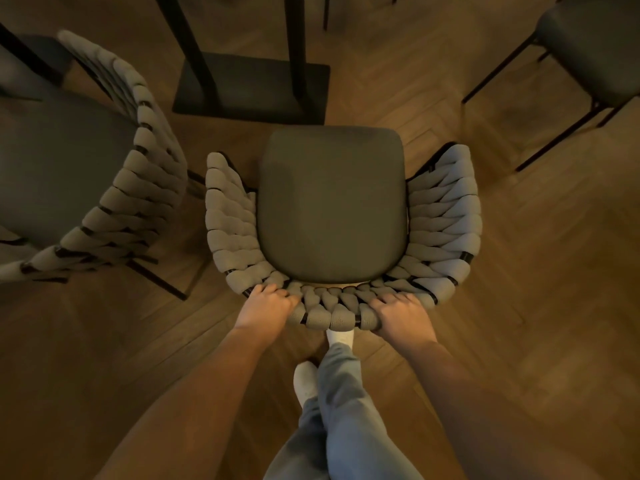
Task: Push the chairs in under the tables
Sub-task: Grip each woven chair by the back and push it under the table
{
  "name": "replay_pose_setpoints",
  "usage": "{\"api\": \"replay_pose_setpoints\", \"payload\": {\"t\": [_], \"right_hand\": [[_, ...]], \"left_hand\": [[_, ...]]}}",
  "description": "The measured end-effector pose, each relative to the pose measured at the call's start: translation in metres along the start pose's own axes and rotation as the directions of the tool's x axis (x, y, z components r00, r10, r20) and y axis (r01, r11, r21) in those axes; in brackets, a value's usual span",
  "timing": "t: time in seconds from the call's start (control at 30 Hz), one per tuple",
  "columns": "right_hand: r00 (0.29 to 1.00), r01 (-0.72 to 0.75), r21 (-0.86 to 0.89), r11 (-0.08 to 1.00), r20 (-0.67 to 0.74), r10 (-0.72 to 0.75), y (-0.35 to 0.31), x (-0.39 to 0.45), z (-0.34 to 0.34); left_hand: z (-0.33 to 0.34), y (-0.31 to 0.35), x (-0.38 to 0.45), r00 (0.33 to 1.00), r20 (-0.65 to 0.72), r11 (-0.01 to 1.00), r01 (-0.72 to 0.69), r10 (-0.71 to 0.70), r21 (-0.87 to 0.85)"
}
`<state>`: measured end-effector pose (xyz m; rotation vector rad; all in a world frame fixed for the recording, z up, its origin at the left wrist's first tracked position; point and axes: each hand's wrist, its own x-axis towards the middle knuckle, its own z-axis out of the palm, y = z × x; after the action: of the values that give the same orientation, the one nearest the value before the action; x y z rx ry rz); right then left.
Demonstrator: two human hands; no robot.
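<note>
A chair point(332, 209) with a dark seat cushion and a curved back of thick grey woven bands stands right below me, seen from above. My left hand point(268, 304) grips the left side of the chair's back rim, fingers curled over the weave. My right hand point(401, 311) grips the right side of the same rim. Ahead of the seat's front edge lies the black flat base of a table point(256, 88), with two dark posts rising from it. No table top shows.
A second woven chair point(114, 188) stands close on the left, its back almost touching the held chair's left arm. A third chair with thin black legs point(588, 53) is at the top right. Wooden herringbone floor lies all around; my legs and white socks are behind the chair.
</note>
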<state>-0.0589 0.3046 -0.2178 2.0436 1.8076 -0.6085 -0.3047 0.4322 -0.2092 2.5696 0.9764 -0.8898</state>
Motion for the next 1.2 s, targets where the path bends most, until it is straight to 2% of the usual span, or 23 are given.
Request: {"api": "replay_pose_setpoints", "payload": {"t": [0.37,0.73,1.07,1.2], "right_hand": [[0.998,0.054,0.052,0.997,-0.033,-0.052,0.009,0.099,-0.060],[0.998,-0.009,0.070,0.998,-0.058,0.013,0.014,0.167,-0.104],[0.998,-0.014,0.052,0.999,-0.061,0.017,0.023,0.217,-0.130],[1.000,-0.023,0.059,0.998,-0.018,0.024,0.025,0.220,-0.132]], "left_hand": [[-0.060,-0.074,0.078,0.999,0.039,1.000,0.011,-0.010,-0.016],[-0.106,-0.125,0.133,0.998,0.045,0.999,-0.035,0.034,0.014],[-0.134,-0.155,0.174,0.999,0.026,0.999,-0.024,0.023,0.024],[-0.131,-0.156,0.177,1.000,0.008,1.000,-0.020,0.020,0.000]]}}
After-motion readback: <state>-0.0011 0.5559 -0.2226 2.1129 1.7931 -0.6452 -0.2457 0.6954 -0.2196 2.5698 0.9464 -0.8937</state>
